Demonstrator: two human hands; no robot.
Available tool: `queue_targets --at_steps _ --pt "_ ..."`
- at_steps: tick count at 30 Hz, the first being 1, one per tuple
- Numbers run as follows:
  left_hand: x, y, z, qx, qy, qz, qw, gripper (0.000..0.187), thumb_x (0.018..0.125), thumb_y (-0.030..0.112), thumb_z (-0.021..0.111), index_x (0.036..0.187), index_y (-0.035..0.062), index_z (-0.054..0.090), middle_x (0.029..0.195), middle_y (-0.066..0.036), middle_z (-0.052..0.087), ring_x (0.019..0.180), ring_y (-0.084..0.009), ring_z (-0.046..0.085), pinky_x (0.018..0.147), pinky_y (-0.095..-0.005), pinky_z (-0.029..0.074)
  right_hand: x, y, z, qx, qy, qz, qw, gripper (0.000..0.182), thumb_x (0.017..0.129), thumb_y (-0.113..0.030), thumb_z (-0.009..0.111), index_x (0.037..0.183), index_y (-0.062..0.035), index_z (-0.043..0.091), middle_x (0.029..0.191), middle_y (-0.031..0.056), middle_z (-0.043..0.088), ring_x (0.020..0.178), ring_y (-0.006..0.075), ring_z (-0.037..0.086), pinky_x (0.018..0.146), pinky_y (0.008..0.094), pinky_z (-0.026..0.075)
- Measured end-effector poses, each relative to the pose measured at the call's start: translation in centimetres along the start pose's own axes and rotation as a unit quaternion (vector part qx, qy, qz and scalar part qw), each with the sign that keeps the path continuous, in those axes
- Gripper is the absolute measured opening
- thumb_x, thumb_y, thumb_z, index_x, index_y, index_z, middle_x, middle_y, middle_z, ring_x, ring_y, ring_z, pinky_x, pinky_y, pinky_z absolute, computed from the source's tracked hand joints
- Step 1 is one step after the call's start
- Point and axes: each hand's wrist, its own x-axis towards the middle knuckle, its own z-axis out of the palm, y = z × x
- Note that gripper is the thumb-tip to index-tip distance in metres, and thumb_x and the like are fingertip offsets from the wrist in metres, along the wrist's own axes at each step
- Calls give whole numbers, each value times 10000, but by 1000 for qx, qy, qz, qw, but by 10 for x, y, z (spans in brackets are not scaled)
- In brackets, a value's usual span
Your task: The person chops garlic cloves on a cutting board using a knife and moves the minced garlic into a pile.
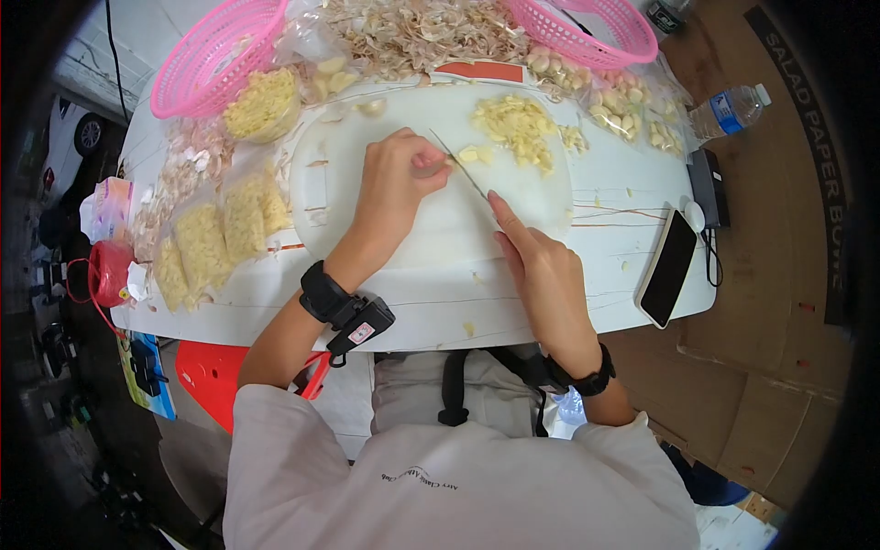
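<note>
My right hand (548, 270) grips a knife (461, 166), its thin blade slanting up and left over the white cutting board (431, 238). My left hand (401, 174) is closed, fingertips curled in beside the blade on a garlic clove, mostly hidden by the fingers. Just right of the blade lie a few freshly cut garlic slices (474, 153). A larger heap of chopped garlic (518, 128) covers the board's upper right. One whole clove (371, 107) rests near the board's upper left edge.
Bags of chopped garlic (203, 246) and a full tub (264, 105) stand left. Garlic skins (422, 37) lie at the back between pink baskets (215, 57). Bagged cloves (616, 110), a water bottle (731, 112) and a phone (667, 269) are on the right.
</note>
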Motion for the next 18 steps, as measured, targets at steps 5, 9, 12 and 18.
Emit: queue_targets --at_steps 5,9,12,18 --pt "1 1 1 4 0 9 1000 144 711 49 787 770 -25 678 767 -149 645 698 -259 622 663 -360 491 11 -1 9 -21 -11 13 1000 479 933 -112 619 1395 -220 551 719 134 635 616 323 619 565 427 488" --pt "0 1 0 8 1 14 1000 156 710 50 785 769 -25 662 758 -148 635 697 -257 614 663 -358 489 8 5 15 -29 -3 4 1000 476 950 -148 592 1416 -217 525 719 132 640 610 328 634 544 439 498" --pt "1 0 0 8 7 25 1000 160 709 48 785 767 -27 656 758 -148 633 699 -254 615 665 -353 490 7 15 5 45 -1 8 999 439 962 -165 580 1399 -180 540 771 155 663 644 352 656 572 439 514" --pt "-1 -1 -1 1 -11 0 1000 166 719 49 787 798 -35 668 789 -121 635 727 -202 584 687 -315 476 2 19 -18 206 -25 69 976 388 931 -79 622 1319 -110 610 959 215 697 819 383 684 741 388 534"
